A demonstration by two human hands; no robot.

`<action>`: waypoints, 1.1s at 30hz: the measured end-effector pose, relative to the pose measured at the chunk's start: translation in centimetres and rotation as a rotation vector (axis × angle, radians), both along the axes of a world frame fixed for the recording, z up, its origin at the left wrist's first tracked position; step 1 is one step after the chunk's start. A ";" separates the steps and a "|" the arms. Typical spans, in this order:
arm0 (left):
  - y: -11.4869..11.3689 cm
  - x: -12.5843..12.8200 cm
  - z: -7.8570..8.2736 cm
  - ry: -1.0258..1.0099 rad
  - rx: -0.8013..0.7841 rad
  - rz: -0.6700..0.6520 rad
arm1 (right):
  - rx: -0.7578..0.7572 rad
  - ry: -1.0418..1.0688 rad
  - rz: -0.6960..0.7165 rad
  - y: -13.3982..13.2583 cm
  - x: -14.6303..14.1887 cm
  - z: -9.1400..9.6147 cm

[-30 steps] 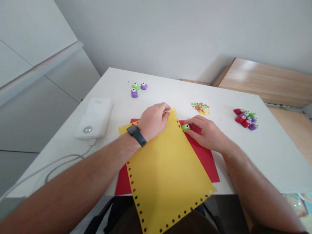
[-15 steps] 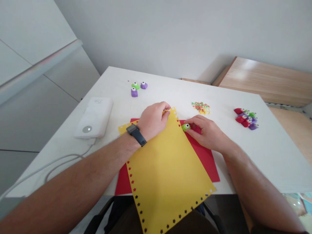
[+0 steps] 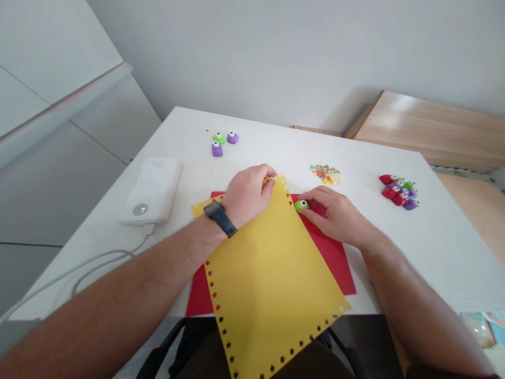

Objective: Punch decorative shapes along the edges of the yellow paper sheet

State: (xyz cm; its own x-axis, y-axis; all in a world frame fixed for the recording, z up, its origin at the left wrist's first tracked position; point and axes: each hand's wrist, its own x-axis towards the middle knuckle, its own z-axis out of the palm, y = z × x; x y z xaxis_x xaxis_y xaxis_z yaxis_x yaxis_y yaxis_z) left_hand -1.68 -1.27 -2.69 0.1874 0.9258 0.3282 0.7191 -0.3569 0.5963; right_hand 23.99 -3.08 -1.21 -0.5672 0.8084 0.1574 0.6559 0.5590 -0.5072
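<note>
A yellow paper sheet (image 3: 268, 273) with small star holes punched along its edges lies over a red sheet (image 3: 335, 258) on the white table (image 3: 442, 242). My left hand (image 3: 248, 195), with a dark watch on the wrist, pinches the far edge of the yellow sheet. My right hand (image 3: 335, 213) is closed around a small green paper punch (image 3: 301, 205) set at the yellow sheet's right edge.
Three small punches, green and purple (image 3: 221, 143), stand at the far left. A pile of red, purple and green punches (image 3: 399, 191) lies at the right. Punched paper bits (image 3: 325, 174) sit beyond my hands. A white device (image 3: 153, 190) with a cable rests at the left.
</note>
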 end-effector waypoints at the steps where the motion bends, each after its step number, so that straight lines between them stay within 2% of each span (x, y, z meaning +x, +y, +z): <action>1: 0.0 0.0 0.0 0.001 -0.001 -0.001 | 0.000 -0.002 0.000 0.0 0.0 0.0; 33: 0.0 -0.1 0.3 -0.029 -0.048 -0.002 | 0.013 -0.011 -0.001 -0.1 0.0 -0.1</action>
